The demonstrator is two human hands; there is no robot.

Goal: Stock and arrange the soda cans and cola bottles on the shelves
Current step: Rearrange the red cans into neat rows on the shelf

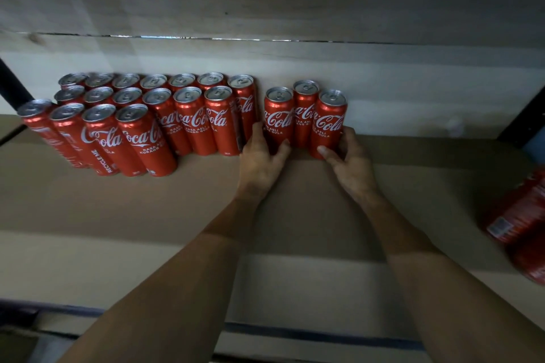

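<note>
- Shows a left hand (259, 162) and a right hand (351, 162) bracketing a trio of cans (303, 124) on the shelf (118, 200).
- Wraps the left fingers (257, 131) behind the left can (278, 118), thumb across its front: a grip, not a flat push.
- Curls the right fingers (349, 134) round the outer side of the right can (330, 121), thumb low on its front: likewise a grip.
- Traps the middle can (305, 106) between the two held ones, set slightly behind them and apparently touched by no fingers.
- Suggests a squeeze from both sides so that three cans travel as one, probably by sliding along the shelf rather than by lifting.
- Leaves a narrow gap just left of the left fingers, before the main block of cans (147, 115); closing it is judged the step in hand.
- Presents tall, slim red cans with white script lettering and silver ring-pull tops, all upright, labels mostly facing forward.
- Sets the block in three rows, the rearmost close to the back wall (295, 62), the front row shorter and well left of the left fingers.
- Places blurred red-labelled shapes, probably the cola bottles (522, 215), well right of the right fingers, apparently not yet arranged.
</note>
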